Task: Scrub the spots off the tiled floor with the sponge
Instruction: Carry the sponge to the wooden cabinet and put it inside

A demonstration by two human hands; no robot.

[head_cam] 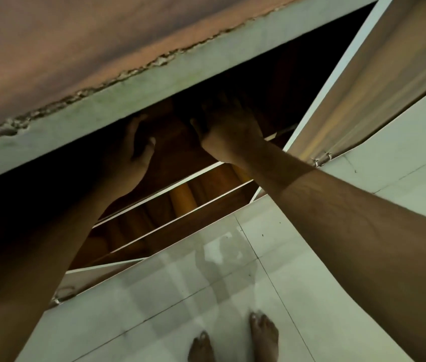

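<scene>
I have both hands in the dark cabinet (259,82), left hand (134,150) fingers spread, right hand (228,131) grip unclear, apparently fetching the unseen sponge.

Right hand (228,131) fingertips lost in cabinet (279,82) shadow

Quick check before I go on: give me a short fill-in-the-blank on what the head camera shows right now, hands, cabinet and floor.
1. Both hands, the left hand and the right hand, reach into the dark space under the ____.
2. The cabinet door on the right stands ____.
3. The two feet on the tiled floor are ____.
4. A sponge is ____ in this view.

Missing words: counter; open; bare; not visible
</scene>
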